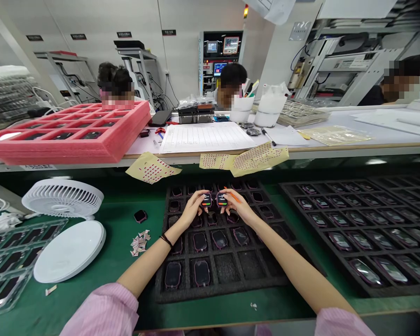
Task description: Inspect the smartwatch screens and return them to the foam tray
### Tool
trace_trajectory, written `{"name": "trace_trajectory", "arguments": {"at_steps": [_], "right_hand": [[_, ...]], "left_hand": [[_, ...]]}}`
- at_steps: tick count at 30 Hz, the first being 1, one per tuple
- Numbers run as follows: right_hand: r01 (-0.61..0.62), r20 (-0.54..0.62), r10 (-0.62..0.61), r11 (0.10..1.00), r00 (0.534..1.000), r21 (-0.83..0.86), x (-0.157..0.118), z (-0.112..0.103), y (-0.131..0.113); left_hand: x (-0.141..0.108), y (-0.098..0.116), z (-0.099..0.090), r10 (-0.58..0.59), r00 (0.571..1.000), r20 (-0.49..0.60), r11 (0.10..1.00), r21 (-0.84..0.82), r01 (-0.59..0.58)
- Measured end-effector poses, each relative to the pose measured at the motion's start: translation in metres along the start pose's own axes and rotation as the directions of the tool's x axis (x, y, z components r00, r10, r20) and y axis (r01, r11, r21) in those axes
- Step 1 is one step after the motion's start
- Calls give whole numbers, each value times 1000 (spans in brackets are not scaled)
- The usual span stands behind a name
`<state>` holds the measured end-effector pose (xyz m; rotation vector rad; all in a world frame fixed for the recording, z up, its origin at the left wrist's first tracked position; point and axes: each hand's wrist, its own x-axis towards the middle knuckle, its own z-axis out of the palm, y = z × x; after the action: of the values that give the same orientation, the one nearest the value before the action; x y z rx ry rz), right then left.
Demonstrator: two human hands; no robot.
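My left hand (pixel 193 206) is closed on a smartwatch body (pixel 206 200) whose lit screen shows coloured bars. A second lit smartwatch body (pixel 222 200) sits side by side with it, in the fingers of my right hand (pixel 241 209). An orange stick-like tool (pixel 232 194) also lies along the right fingers; its tip is too small to make out. Both watches are held above a black foam tray (pixel 226 270). Dark-screened watch bodies (pixel 200 241) fill many of its compartments, and a few compartments near the front right hold nothing.
On the left stand a white fan (pixel 70 252), a heap of small paper tabs (pixel 140 242) and a lone watch body (pixel 140 215). Another black tray (pixel 350 254) of watches lies right. Yellow sticker sheets (pixel 154 168) hang from the shelf, which bears a pink foam tray (pixel 126 140). People sit beyond.
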<state>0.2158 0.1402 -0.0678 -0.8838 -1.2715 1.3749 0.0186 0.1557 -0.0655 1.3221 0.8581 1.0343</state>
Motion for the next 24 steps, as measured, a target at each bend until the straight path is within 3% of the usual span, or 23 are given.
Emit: {"name": "trace_trajectory", "arguments": {"at_steps": [24], "right_hand": [[33,114,-29,999,993,-36,-1,1,3]], "left_hand": [[2,-7,0,98,994,48,994,37,-100]]}}
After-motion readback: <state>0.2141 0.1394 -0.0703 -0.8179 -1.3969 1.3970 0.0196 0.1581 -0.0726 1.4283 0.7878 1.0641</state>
